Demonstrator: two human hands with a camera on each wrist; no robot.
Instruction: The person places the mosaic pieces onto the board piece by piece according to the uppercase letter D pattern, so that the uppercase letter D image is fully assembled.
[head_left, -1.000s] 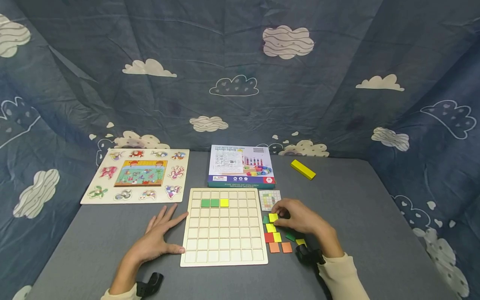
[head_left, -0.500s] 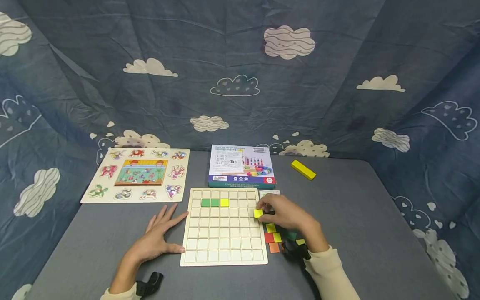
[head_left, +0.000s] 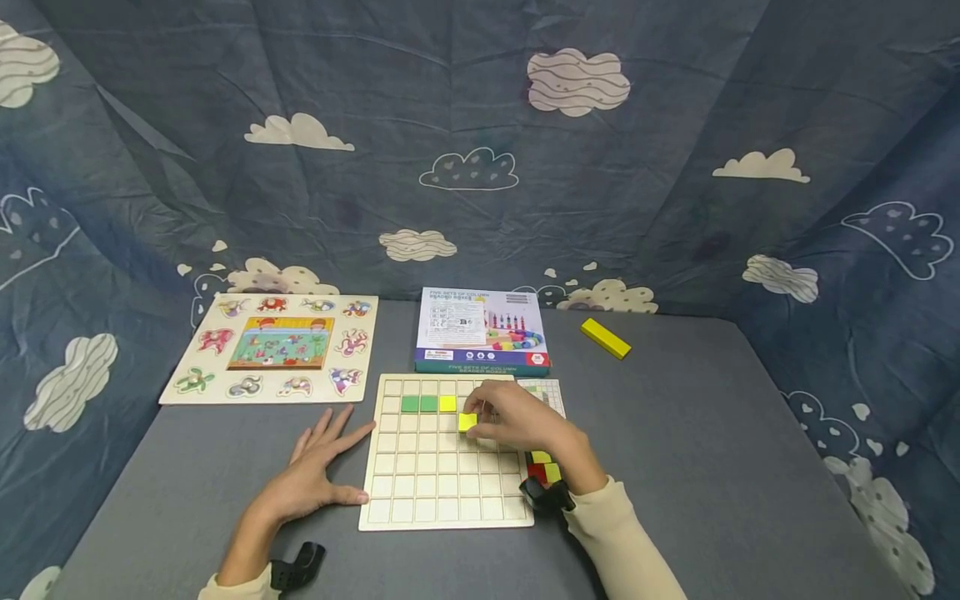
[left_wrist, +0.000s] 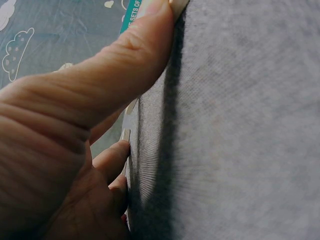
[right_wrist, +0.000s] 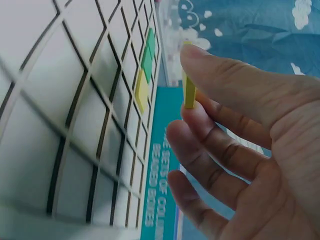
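My right hand (head_left: 517, 414) pinches a yellow square tile (head_left: 467, 422) between thumb and fingers, over the upper part of the wooden grid board (head_left: 427, 517). Seen from the right wrist, that tile (right_wrist: 189, 85) is on edge and apart from the board's surface. In the board's second row lie two green tiles (head_left: 410, 404) and a yellow tile (head_left: 447, 404), side by side. My left hand (head_left: 311, 472) lies with fingers spread at the board's left edge, thumb and index fingertip right at the rim. The left wrist view shows its thumb (left_wrist: 125, 55) stretched out close over the grey cloth.
Loose yellow and red tiles (head_left: 538, 472) lie right of the board, partly hidden by my right wrist. A pattern card (head_left: 553, 395) sits behind them. Farther back are a boxed bead set (head_left: 480, 332), an animal puzzle board (head_left: 273, 343) and a yellow bar (head_left: 606, 338).
My right hand has picked up a yellow tile from the loose ones and carried it left over the grid board. The left hand has stayed at the board's edge.
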